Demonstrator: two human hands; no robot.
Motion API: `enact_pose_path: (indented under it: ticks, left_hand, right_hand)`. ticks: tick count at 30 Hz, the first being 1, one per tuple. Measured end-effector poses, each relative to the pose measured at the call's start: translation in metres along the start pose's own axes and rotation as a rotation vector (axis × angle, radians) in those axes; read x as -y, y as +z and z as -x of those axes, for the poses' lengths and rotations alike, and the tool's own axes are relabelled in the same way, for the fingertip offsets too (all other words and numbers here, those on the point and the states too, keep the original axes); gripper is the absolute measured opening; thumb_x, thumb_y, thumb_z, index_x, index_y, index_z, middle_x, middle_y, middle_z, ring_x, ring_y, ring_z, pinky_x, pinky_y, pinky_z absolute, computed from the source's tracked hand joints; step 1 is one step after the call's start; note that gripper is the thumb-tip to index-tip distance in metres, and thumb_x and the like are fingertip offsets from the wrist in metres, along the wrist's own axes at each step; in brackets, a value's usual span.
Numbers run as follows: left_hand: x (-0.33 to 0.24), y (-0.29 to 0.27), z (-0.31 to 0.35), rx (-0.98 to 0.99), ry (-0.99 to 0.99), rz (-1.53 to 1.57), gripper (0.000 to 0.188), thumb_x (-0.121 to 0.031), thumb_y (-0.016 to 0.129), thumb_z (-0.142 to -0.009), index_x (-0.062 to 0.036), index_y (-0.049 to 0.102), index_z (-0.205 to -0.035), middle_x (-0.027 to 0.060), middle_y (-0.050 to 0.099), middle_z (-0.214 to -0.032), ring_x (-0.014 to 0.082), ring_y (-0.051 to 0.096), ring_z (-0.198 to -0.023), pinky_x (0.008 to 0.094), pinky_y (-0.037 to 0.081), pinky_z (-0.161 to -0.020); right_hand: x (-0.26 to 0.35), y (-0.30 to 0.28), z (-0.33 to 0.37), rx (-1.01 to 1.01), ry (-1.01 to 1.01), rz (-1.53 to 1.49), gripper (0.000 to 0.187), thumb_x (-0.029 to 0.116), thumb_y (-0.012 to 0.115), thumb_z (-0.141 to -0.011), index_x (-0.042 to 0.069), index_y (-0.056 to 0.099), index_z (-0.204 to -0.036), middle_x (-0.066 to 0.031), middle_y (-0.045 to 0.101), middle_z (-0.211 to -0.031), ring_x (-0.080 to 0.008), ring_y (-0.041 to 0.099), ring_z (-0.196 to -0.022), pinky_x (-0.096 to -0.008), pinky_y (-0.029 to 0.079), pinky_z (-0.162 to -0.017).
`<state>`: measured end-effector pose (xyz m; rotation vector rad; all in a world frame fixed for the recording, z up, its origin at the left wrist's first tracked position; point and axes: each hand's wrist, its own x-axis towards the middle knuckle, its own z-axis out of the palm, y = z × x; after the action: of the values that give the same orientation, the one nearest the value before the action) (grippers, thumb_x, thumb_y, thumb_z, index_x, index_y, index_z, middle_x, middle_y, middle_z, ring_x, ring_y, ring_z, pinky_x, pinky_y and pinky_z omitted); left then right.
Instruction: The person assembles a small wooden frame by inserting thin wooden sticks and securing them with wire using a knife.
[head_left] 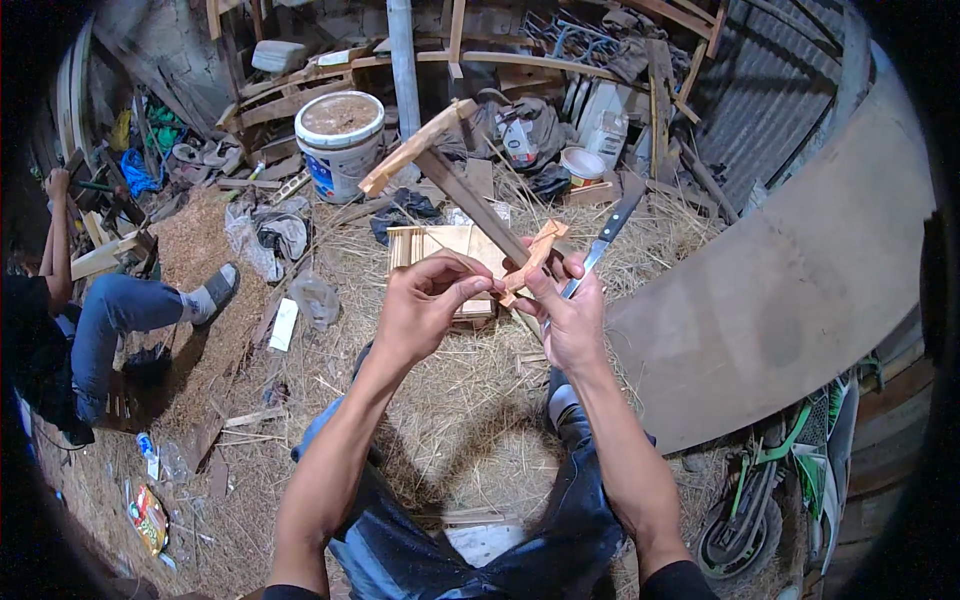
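In front of me my right hand (575,315) is closed around a wooden frame and a knife together. The frame has a dark wooden bar (468,197) joining two pale crosspieces, the far crosspiece (418,147) and the near crosspiece (542,248). Pointing up and away, the knife's black handle (624,208) sticks out beyond my fingers, and its blade (593,256) runs back along my palm. My left hand (430,305) pinches at the near crosspiece's lower end; what lies between its fingertips is too small to name. Beneath both hands sits a pale wooden box-like piece (455,240).
Straw covers the ground. A white bucket (340,145) stands behind, with a smaller tub (583,165) farther right. A large brown board (780,270) leans at right above a green-and-white motorbike (800,450). At left another person (110,320) sits beside sawdust (195,245).
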<state>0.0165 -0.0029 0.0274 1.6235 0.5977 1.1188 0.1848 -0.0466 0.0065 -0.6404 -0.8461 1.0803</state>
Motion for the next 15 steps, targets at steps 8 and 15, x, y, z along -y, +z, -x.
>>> enact_pose_path:
  ticks: [8,15]
  left_hand:
    - [0.008,0.002,-0.003,0.02,-0.024,0.078,0.011,-0.005,0.061,-0.085,0.0041,0.062,-0.091,0.0084,0.066,-0.085,0.0112,0.061,-0.082,0.0253,0.05,-0.076]
    - [0.008,-0.01,-0.002,0.184,-0.082,-0.16,0.024,-0.004,0.055,-0.089,0.0019,0.055,-0.112,0.0109,0.064,-0.103,0.0177,0.06,-0.098,0.0298,0.049,-0.086]
  right_hand:
    - [-0.002,-0.004,-0.002,0.001,-0.027,0.035,0.034,0.001,0.059,-0.085,0.012,0.028,-0.091,-0.0198,0.05,-0.12,-0.0278,0.061,-0.099,-0.033,0.061,-0.068]
    - [0.003,-0.014,-0.014,0.006,0.022,0.113,0.039,0.002,0.063,-0.083,0.013,0.026,-0.087,-0.0164,0.053,-0.114,-0.0192,0.06,-0.097,-0.0291,0.058,-0.07]
